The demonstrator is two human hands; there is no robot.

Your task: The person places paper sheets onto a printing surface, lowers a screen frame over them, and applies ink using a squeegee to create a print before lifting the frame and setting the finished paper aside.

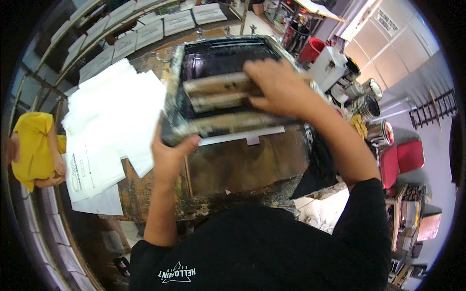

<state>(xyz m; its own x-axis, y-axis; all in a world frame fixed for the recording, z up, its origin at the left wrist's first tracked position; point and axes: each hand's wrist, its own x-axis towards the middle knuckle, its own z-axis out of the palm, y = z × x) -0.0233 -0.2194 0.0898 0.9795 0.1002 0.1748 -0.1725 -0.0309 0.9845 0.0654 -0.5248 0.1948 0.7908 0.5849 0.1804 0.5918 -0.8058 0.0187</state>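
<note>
A screen printing frame [173,72] with dark ink on its mesh lies in front of me, on the worktable. Inside it, my right hand [280,88] grips a wooden-handled squeegee [218,84], fingers over the top and thumb on the near side; motion blurs both a little. My left hand [170,151] is at the frame's near left corner, thumb along the near edge and fingers up the left side, holding it. Below the near edge, a brown board [247,167] shows with a white strip [245,136] along its top. The squeegee's blade edge is not clearly visible.
White printed sheets [114,116] are piled at the left of the table. Beyond them stand racks holding more sheets [148,36]. A person in yellow [33,145] is at far left. Paint cans [365,105], a red bucket [313,50] and black cloth [318,167] are on the right.
</note>
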